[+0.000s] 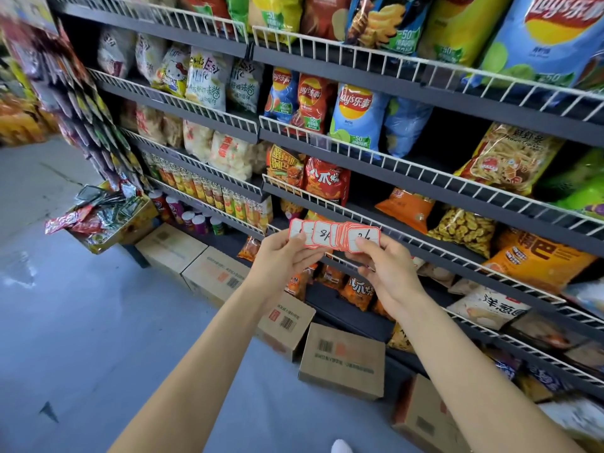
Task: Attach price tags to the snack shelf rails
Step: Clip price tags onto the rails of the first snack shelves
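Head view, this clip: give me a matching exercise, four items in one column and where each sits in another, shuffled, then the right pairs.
Items
1. Red-bordered white paper price tags
2. Brown cardboard boxes
3. Light blue Lay's crisp bag
4. Orange snack bag

Places
A. On the grey floor along the foot of the shelving
B. Fanned out between the left hand and right hand
C. Lying on a shelf to the right of the hands, above them
D. Standing behind a white wire rail, next to a red Lay's bag

Pairs: 1-B, 2-A, 3-D, 4-C
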